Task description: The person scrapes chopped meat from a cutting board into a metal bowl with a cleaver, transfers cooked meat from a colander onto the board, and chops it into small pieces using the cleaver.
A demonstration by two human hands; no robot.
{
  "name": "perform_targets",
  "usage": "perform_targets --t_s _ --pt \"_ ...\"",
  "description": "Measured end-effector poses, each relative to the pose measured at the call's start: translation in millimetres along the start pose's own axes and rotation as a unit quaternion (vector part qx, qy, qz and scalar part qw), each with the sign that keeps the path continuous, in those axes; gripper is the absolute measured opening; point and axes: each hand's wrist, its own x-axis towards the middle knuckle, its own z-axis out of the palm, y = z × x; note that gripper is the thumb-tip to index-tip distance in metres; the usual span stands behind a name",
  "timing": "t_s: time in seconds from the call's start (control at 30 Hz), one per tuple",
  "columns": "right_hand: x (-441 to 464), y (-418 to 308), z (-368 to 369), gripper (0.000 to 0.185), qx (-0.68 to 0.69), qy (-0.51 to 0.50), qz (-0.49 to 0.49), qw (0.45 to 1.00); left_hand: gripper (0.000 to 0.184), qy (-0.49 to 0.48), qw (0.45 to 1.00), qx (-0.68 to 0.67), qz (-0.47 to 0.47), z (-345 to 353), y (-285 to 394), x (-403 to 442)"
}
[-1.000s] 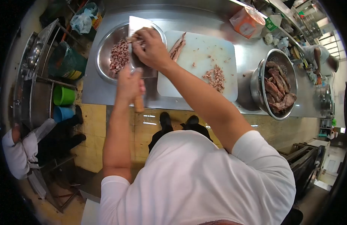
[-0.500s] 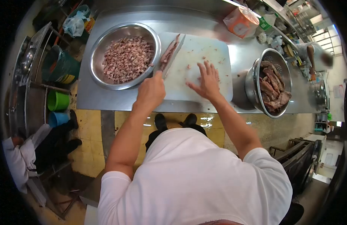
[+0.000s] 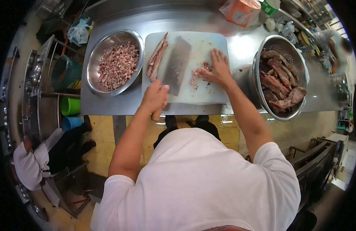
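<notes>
One left hand (image 3: 155, 97) closed round cleaver handle (image 3: 156, 114), right hand (image 3: 220, 71) wide open against chopped meat (image 3: 196, 76)

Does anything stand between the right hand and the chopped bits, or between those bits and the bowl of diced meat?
Nothing visible separates the right hand from the chopped bits. Toward the bowl, the cleaver in the left hand and the long meat strips are in between.

Left grip (image 3: 155, 99) curled, right grip (image 3: 221, 70) splayed
</notes>
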Motion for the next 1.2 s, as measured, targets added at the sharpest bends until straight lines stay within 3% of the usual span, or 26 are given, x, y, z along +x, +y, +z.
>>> perform_targets --t_s 0.03,0.07,0.17,0.3,0.37,0.53,0.67,0.8,0.83,0.9,0.93,0.97,1.03,1.13,1.2 --pt "0 -3 4 0.104 0.001 0.004 -0.048 0.999 0.015 0.000 0.994 -0.100 -0.042 -7 -11 -6" --pt "-4 -4 6 0.104 0.005 0.004 -0.048 0.999 0.014 0.000 0.976 -0.200 -0.082 -10 -23 -9" --pt "-33 -19 11 0.083 0.093 0.022 -0.129 0.987 0.015 0.001 0.974 -0.212 -0.079 16 -49 -12" --pt "-52 -54 11 0.075 0.133 0.099 -0.081 0.983 0.012 -0.042 0.969 -0.238 -0.055 78 -24 -2" --pt "-51 -67 18 0.060 0.174 0.186 -0.016 0.967 0.012 -0.075 0.967 -0.238 -0.057 105 -9 7" --pt "-27 -96 13 0.035 0.285 0.245 -0.012 0.927 0.013 -0.109 0.951 -0.285 -0.052 92 6 5" --pt "19 -193 -8 0.029 0.376 0.222 -0.158 0.886 0.014 0.049 0.946 -0.319 -0.034 12 4 -27" --pt "83 -302 -8 0.029 0.352 0.248 -0.336 0.838 0.010 0.265 0.924 -0.276 -0.019 -87 -14 -67" --pt "98 -309 1 0.029 0.353 0.251 -0.342 0.834 0.011 0.314 0.906 -0.282 -0.021 -107 -21 -77" --pt "123 -322 38 0.029 0.187 0.218 -0.331 0.899 0.010 0.403 0.862 -0.308 -0.018 -139 -35 -101" --pt "129 -308 41 0.027 0.216 0.219 -0.347 0.886 0.013 0.434 0.847 -0.305 -0.032 -151 -51 -112" --pt "129 -290 27 0.024 0.281 0.152 -0.351 0.880 0.015 0.442 0.842 -0.307 -0.025 -160 -66 -125" --pt "109 -243 11 0.028 0.214 0.064 -0.237 0.945 0.016 0.457 0.831 -0.317 -0.026 -161 -90 -141" --pt "87 -170 23 0.025 0.100 0.073 -0.315 0.941 0.017 0.448 0.819 -0.358 -0.015 -156 -118 -145" --pt "69 -155 35 0.025 0.071 0.061 -0.291 0.952 0.013 0.404 0.857 -0.321 0.003 -143 -116 -122"
